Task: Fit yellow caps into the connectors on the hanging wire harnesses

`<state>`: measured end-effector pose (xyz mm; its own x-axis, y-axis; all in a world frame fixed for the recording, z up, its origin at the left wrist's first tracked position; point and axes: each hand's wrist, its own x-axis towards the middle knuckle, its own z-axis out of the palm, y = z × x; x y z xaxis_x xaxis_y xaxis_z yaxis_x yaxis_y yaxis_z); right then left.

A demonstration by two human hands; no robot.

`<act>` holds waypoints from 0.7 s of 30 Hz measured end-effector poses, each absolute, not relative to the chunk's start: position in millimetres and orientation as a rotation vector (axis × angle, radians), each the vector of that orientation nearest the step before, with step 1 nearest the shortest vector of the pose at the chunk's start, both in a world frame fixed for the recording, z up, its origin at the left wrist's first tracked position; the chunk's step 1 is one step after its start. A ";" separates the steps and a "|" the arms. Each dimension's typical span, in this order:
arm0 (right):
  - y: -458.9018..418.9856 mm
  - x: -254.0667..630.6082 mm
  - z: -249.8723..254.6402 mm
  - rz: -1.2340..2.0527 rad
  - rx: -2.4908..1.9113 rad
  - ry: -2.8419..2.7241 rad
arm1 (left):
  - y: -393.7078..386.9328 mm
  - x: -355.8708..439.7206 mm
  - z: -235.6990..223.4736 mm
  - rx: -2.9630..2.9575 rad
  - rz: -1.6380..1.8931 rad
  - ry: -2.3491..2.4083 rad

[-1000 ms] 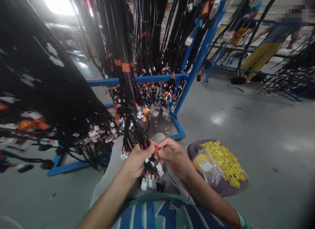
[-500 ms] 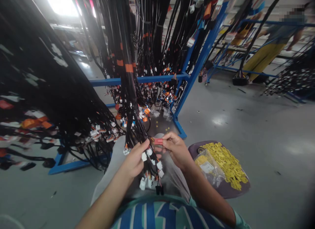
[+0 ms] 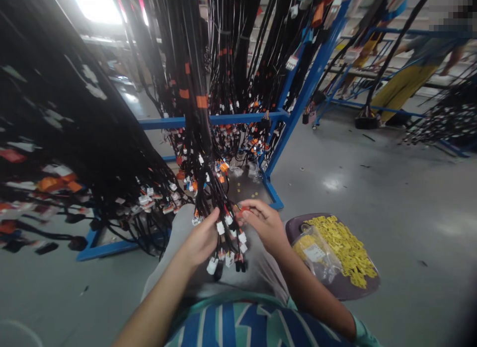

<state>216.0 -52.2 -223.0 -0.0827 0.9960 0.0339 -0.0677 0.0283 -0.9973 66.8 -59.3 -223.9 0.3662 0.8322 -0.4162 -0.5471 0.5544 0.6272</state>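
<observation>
A black wire harness [image 3: 223, 195] hangs down in front of me, ending over my lap in several white connectors [image 3: 220, 228] and a black connector [image 3: 240, 266]. My left hand [image 3: 199, 240] is closed round the harness's left side, its thumb along the wires and its other fingers mostly hidden behind them. At the right side of the wires, my right hand [image 3: 265, 226] pinches a small red connector [image 3: 245, 211] between thumb and fingers. Much of that connector is covered by the fingertips.
A blue metal rack [image 3: 303, 96] carries more hanging harnesses; a thick black bundle [image 3: 93, 138] crowds the left. On my right, a purple stool-like surface [image 3: 292, 226] holds yellow plastic pieces [image 3: 343, 242] and a clear bag [image 3: 316, 255]. Further back stands a person in yellow trousers [image 3: 400, 86].
My right fingers now cover more of the red connector, which showed fully before. The hanging white and black connectors have shifted up slightly. The view has moved a little.
</observation>
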 end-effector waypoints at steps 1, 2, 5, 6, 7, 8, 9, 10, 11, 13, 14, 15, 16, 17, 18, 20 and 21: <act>-51.7 215.7 -222.1 1.345 -1.078 -1.179 | -59.4 65.0 -225.4 0.431 0.907 0.751; -51.5 215.2 -221.3 1.402 -1.061 -1.138 | -59.4 63.6 -227.3 0.446 0.903 0.722; -51.1 214.0 -219.8 1.493 -1.037 -1.083 | -59.2 61.7 -234.4 0.506 0.918 0.663; -50.9 213.9 -219.8 1.504 -1.039 -1.075 | -59.0 61.6 -236.7 0.530 0.928 0.664; -50.4 214.0 -219.9 1.511 -1.047 -1.071 | -58.9 61.5 -238.8 0.553 0.938 0.680; -49.9 214.2 -220.1 1.516 -1.057 -1.070 | -58.7 61.5 -240.6 0.573 0.947 0.710; -49.1 214.6 -220.3 1.519 -1.065 -1.070 | -58.5 61.4 -242.1 0.590 0.952 0.747; -48.3 215.1 -220.3 1.525 -1.068 -1.073 | -58.1 61.3 -243.2 0.604 0.948 0.783; -47.5 215.5 -220.3 1.530 -1.066 -1.076 | -57.7 61.0 -244.0 0.614 0.938 0.814; -45.8 215.8 -220.1 1.531 -1.055 -1.091 | -56.8 60.2 -244.7 0.616 0.922 0.844; -44.9 215.7 -219.9 1.523 -1.053 -1.104 | -56.3 59.8 -244.6 0.607 0.918 0.844; -44.2 215.4 -219.9 1.513 -1.055 -1.120 | -55.9 59.5 -244.3 0.593 0.915 0.839; -43.4 215.0 -220.0 1.503 -1.060 -1.138 | -55.6 59.3 -244.0 0.576 0.912 0.834; -42.8 214.5 -220.2 1.495 -1.065 -1.156 | -55.5 59.3 -243.5 0.561 0.906 0.830; -42.2 214.0 -220.5 1.494 -1.069 -1.171 | -55.6 59.6 -243.0 0.553 0.895 0.830; -41.2 213.1 -221.0 1.501 -1.068 -1.192 | -56.4 61.2 -241.6 0.564 0.881 0.841; -40.9 212.8 -221.2 1.508 -1.065 -1.202 | -57.0 62.3 -240.6 0.577 0.895 0.849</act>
<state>212.8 -40.9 -221.2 -0.2192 0.9718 -0.0864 -0.1326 -0.1174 -0.9842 62.3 -57.0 -240.6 0.3499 0.8521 -0.3893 -0.4335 0.5157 0.7390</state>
